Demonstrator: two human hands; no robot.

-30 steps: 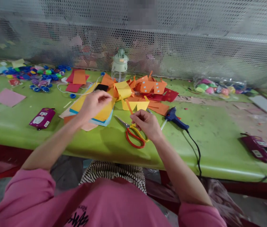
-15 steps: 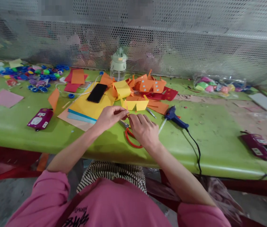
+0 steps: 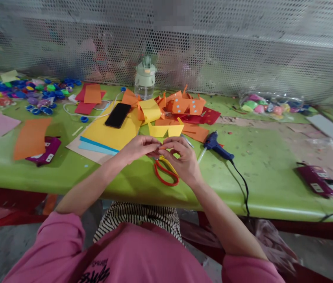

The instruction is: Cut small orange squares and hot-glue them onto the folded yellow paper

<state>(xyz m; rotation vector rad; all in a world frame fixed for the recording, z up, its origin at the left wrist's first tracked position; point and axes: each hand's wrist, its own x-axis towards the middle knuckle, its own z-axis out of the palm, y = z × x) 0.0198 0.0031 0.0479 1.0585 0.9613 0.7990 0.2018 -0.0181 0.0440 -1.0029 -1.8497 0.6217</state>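
Observation:
My left hand and my right hand meet over the green table, fingertips pinched together on a thin orange paper strip that barely shows between them. Red-and-yellow scissors lie on the table just under my right hand. Behind my hands lie yellow cut paper and a stack of yellow, blue and beige sheets with a black phone on top.
A blue glue gun with a black cord lies right of my hands. An orange sheet covers a purple power strip at left; a second power strip sits far right. Orange and red scraps, bottle caps, a bottle stand behind.
My left hand came back from the paper stack to join the right hand on the strip. An orange sheet flew left and now lies over the purple power strip.

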